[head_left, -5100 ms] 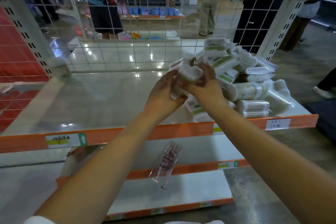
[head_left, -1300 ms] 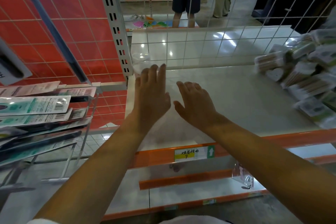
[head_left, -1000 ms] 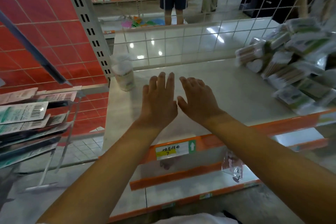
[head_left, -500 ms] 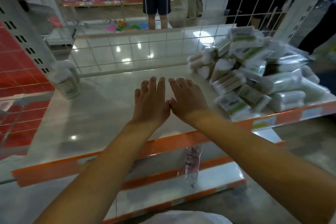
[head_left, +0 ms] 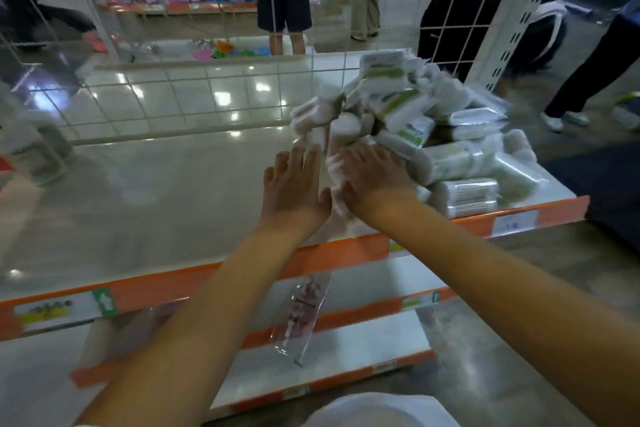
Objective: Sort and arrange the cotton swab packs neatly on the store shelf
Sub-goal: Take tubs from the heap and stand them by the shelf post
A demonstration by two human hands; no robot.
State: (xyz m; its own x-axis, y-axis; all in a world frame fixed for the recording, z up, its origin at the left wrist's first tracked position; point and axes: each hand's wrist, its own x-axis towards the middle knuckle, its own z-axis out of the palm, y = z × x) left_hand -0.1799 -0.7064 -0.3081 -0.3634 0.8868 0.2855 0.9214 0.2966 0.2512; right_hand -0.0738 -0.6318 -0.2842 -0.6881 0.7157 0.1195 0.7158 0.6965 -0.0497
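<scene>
A heap of cotton swab packs [head_left: 446,135], clear tubes and bags with green-and-white labels, covers the right end of the white store shelf [head_left: 166,191]. My left hand [head_left: 294,184] reaches with straight fingers to the heap's left edge, its fingertips at the nearest packs. Beside it my right hand [head_left: 372,173] lies flat, fingers spread, on the heap's lower left side. Neither hand holds a pack. One placed swab pack [head_left: 38,149] stands blurred at the shelf's far left.
An orange price rail [head_left: 214,284] runs along the shelf front. A clear packet [head_left: 304,312] hangs below it over the lower shelves. A wire grid [head_left: 207,94] backs the shelf. People stand in the aisle behind it and to the right.
Both hands have moved right across the shelf from the bare middle to the heap. My view has swung right, away from the single pack standing at the left end.
</scene>
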